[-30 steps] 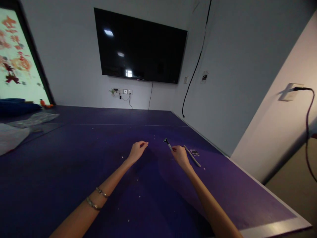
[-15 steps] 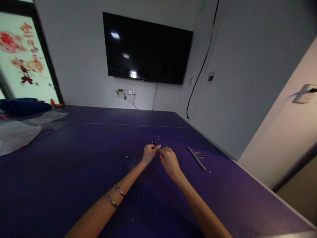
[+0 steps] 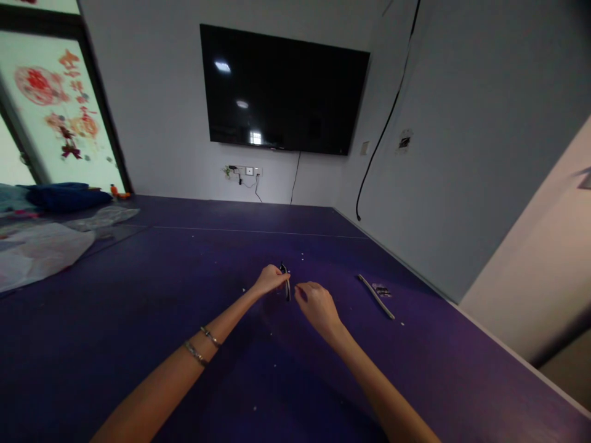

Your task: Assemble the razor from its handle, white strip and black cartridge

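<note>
My left hand (image 3: 269,280), with two silver bracelets on its forearm, pinches a small, thin, dark curved piece with a pale edge (image 3: 288,289). The piece stands roughly upright over the purple surface (image 3: 221,344), and its exact kind is too small to tell. Just right of it, my right hand (image 3: 317,304) is curled, thumb and fingers together, apart from the left hand. Anything between those fingertips is hidden. Farther right lies a slim grey, slightly bent strip (image 3: 376,296), beside a small clear packet with dark bits (image 3: 382,290).
A white plastic bag (image 3: 44,252), a clear plastic sheet (image 3: 111,216) and dark blue cloth (image 3: 69,197) lie at the left. A black cable (image 3: 385,123) hangs along the right wall. The television (image 3: 281,92) is on the far wall. White specks dot the surface.
My hands have come apart: the left has moved slightly left with the dark piece, which now points downward. The right stays curled near it. The view has turned slightly left.
</note>
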`<action>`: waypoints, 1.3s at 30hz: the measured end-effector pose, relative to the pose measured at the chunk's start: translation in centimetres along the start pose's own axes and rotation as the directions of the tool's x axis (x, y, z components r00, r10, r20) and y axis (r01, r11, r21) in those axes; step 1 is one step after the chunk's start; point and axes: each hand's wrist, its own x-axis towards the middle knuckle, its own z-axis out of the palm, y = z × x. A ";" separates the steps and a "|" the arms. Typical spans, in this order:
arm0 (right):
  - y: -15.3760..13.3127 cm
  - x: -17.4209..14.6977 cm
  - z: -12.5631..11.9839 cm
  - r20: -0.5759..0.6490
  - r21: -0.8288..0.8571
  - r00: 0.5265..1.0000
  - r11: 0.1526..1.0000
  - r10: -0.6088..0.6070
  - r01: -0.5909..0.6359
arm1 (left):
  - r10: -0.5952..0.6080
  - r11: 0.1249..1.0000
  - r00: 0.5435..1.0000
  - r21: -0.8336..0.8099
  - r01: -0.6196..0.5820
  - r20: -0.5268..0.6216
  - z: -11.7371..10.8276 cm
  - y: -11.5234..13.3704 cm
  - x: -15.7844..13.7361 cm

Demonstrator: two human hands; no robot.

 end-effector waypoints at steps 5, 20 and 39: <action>1.5 -0.5 0.6 0.004 0.008 0.998 0.998 0.062 -0.062 | 0.041 0.969 0.997 0.243 -0.055 0.062 -2.8 -3.0 1.2; 2.3 -1.3 1.5 0.057 -0.037 0.991 0.992 0.125 -0.123 | 0.010 0.900 0.996 0.432 -0.050 0.094 -2.9 -5.8 3.1; 3.1 -0.9 1.1 0.089 -0.081 0.980 0.982 0.179 -0.172 | -0.014 0.920 0.999 0.391 0.026 -0.032 -2.4 -6.5 1.1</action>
